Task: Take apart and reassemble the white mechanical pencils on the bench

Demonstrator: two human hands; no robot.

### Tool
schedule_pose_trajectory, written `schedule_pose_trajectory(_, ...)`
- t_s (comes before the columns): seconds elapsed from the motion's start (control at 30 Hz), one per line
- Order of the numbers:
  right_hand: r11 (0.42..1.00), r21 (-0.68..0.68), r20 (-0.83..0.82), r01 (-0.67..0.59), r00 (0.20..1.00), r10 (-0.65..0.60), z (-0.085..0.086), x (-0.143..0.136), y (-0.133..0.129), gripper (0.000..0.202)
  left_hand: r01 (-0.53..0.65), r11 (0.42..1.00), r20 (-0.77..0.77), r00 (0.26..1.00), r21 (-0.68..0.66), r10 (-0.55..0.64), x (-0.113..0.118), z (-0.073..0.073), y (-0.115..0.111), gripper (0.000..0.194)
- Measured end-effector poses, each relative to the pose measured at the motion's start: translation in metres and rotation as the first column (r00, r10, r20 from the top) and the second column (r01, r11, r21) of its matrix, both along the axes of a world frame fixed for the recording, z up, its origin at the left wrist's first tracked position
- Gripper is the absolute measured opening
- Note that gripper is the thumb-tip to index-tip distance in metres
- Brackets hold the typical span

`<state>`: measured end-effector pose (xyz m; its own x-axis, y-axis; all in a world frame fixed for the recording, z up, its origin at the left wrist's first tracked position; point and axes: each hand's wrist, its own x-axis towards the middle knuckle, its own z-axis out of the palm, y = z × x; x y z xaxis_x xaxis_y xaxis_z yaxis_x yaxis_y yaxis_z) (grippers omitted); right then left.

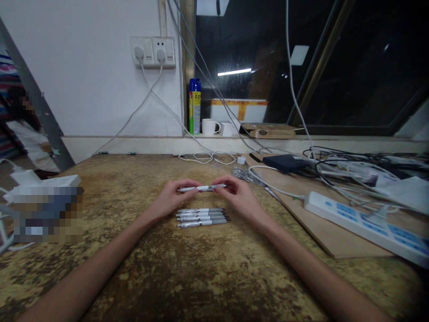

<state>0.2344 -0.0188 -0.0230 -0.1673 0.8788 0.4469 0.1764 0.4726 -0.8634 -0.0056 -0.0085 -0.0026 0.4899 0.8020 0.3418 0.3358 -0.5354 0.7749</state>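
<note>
A white and grey pen [203,188] lies level between my two hands, just above the worn wooden table [214,277]. My left hand [176,193] is closed on its left end, thumb and fingers pinching the white barrel. On the grey end, my right hand [236,193] is closed in the same kind of pinch, its fingers partly covering the tip. Just below, on the nearer side, several similar pens [201,216] rest side by side on the table, their grey ends pointing right.
To the right, a white power strip [365,226] and tangled cables lie over a brown board [321,237]. A small plastic bag [246,175] sits behind my right hand. On the sill stand a spray can [195,107] and a white mug [209,127]. A person [28,129] is at far left.
</note>
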Motion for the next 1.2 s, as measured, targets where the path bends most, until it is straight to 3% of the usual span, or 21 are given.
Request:
schedule_pose_trajectory(0.33,0.985,-0.158,-0.068,-0.072,0.996,0.062,-0.0035,-0.0009,-0.0009,0.037,0.010,1.000,-0.030,1.000,0.007,-0.009,0.0046,0.0002,-0.0051,0.028)
schedule_pose_trajectory(0.57,1.000,-0.020,0.034,0.002,0.999,-0.001,-0.0001,-0.0007,-0.0014,0.020,-0.002,1.000,-0.021,1.000,0.024,0.002,0.0035,-0.0013,-0.0032,0.027)
schedule_pose_trajectory(0.8,0.982,-0.147,-0.003,-0.118,0.993,0.119,-0.0028,-0.0012,-0.0017,0.028,0.010,1.000,-0.013,1.000,0.003,-0.010,0.0050,0.0000,-0.0057,0.029)
schedule_pose_trajectory(1.0,0.995,-0.048,0.012,-0.088,0.996,0.089,-0.0022,-0.0003,-0.0009,0.020,0.014,1.000,0.000,1.000,0.015,-0.014,0.0056,0.0016,-0.0065,0.026)
schedule_pose_trajectory(1.2,0.983,-0.123,-0.028,-0.139,0.990,0.136,-0.0036,-0.0006,-0.0004,0.027,0.022,1.000,0.011,1.000,-0.007,-0.022,0.0052,0.0001,-0.0055,0.026)
